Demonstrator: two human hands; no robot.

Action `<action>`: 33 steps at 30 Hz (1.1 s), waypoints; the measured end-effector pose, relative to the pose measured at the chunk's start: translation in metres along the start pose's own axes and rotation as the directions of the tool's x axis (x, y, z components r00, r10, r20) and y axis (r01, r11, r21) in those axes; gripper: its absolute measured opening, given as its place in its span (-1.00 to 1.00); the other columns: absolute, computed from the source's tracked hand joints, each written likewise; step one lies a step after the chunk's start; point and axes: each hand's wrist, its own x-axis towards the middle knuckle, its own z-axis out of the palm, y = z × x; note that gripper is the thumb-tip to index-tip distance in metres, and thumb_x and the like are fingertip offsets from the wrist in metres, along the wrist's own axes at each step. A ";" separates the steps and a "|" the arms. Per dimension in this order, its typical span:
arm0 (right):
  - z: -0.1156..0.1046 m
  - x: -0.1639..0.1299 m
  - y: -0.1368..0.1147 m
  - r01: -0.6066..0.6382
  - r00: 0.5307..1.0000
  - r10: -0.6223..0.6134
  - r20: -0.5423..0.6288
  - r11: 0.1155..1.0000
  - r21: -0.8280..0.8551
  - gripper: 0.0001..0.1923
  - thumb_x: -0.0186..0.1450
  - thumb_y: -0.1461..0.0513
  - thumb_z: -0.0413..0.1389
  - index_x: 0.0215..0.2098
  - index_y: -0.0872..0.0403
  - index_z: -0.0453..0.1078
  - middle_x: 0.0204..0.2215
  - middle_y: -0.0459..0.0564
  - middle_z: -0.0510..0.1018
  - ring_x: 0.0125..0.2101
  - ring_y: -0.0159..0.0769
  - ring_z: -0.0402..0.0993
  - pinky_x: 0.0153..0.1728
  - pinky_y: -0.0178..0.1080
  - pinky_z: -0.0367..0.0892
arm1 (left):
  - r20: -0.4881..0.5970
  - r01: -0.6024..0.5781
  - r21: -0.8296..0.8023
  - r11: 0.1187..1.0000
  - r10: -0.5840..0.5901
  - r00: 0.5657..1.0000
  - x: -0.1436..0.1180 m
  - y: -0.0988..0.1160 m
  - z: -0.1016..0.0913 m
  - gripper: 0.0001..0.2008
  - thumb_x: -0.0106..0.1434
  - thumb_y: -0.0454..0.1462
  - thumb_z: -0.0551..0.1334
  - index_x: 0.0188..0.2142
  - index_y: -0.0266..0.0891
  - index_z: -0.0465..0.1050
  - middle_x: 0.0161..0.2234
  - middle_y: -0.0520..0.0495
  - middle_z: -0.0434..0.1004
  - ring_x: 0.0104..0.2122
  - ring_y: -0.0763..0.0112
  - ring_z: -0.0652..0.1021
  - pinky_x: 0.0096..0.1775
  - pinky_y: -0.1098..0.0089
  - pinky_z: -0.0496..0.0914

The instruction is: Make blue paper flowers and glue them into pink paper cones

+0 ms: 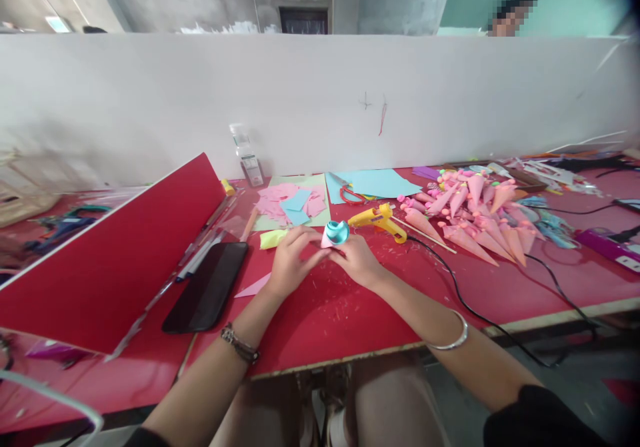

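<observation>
Between my two hands, over the front middle of the red table, is a small pink paper cone with a rolled turquoise piece (337,232) at its top. My left hand (295,260) pinches it from the left, fingers closed on the pink part. From the right, my right hand (357,260) grips the same cone, its fingertips near those of the left. Most of the cone is hidden by the fingers. A yellow glue gun (377,220) lies just beyond my right hand. A pink paper piece (253,286) and a light yellow-green piece (273,238) lie by my left hand.
At the right is a heap of pink cones (480,214). Blue sheets (380,184), red-handled scissors (351,195) and pink cutouts (280,200) lie behind. A black phone (206,287), red board (125,254) and bottle (250,160) are left. The glue gun's cord (450,274) trails right.
</observation>
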 end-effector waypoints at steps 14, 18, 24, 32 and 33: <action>0.004 0.001 -0.004 -0.106 0.992 0.104 0.065 0.994 0.025 -0.73 0.27 0.22 -0.07 -0.55 0.12 0.29 -0.61 -0.12 0.37 -0.56 -0.45 0.30 -0.45 -0.39 0.17 | 0.031 0.410 -0.364 0.836 -0.429 0.903 0.000 -0.005 0.006 -0.88 0.05 -0.25 0.24 -0.49 -0.28 0.44 -0.56 0.05 0.42 -0.56 0.54 0.37 -0.47 0.52 0.28; 0.003 0.001 -0.006 -0.102 0.993 0.100 0.065 0.994 0.027 -0.72 0.27 0.23 -0.07 -0.57 0.12 0.28 -0.62 -0.12 0.36 -0.56 -0.45 0.29 -0.46 -0.39 0.16 | 0.057 0.436 -0.417 0.797 -0.456 0.888 0.001 -0.004 0.005 -0.88 0.04 -0.25 0.23 -0.51 -0.29 0.44 -0.56 0.03 0.45 -0.55 0.52 0.40 -0.47 0.51 0.29; 0.005 0.000 -0.002 -0.103 0.991 0.104 0.088 0.995 -0.018 -0.72 0.26 0.23 -0.05 -0.58 0.12 0.28 -0.63 -0.12 0.36 -0.57 -0.46 0.28 -0.47 -0.38 0.14 | 0.058 0.445 -0.476 0.759 -0.478 0.877 0.004 0.000 0.003 -0.88 0.03 -0.25 0.23 -0.48 -0.29 0.45 -0.50 0.00 0.48 -0.48 0.46 0.44 -0.38 0.46 0.33; 0.004 0.000 -0.006 -0.167 0.986 0.167 0.018 0.985 0.044 -0.72 0.20 0.13 0.00 -0.58 0.12 0.31 -0.64 -0.13 0.35 -0.61 -0.49 0.23 -0.56 -0.39 0.11 | 0.190 0.484 -0.583 0.652 -0.470 0.862 0.005 -0.002 -0.001 -0.77 0.06 -0.16 0.21 -0.54 -0.31 0.41 -0.53 0.00 0.47 -0.47 0.46 0.43 -0.34 0.46 0.31; 0.002 0.000 -0.008 -0.178 0.983 0.181 -0.026 0.981 0.079 -0.70 0.21 0.11 -0.01 -0.57 0.12 0.32 -0.65 -0.13 0.35 -0.62 -0.49 0.23 -0.56 -0.39 0.12 | 0.222 0.491 -0.617 0.615 -0.462 0.858 0.003 -0.004 -0.001 -0.73 0.06 -0.13 0.21 -0.56 -0.31 0.40 -0.55 0.00 0.45 -0.49 0.47 0.42 -0.36 0.46 0.31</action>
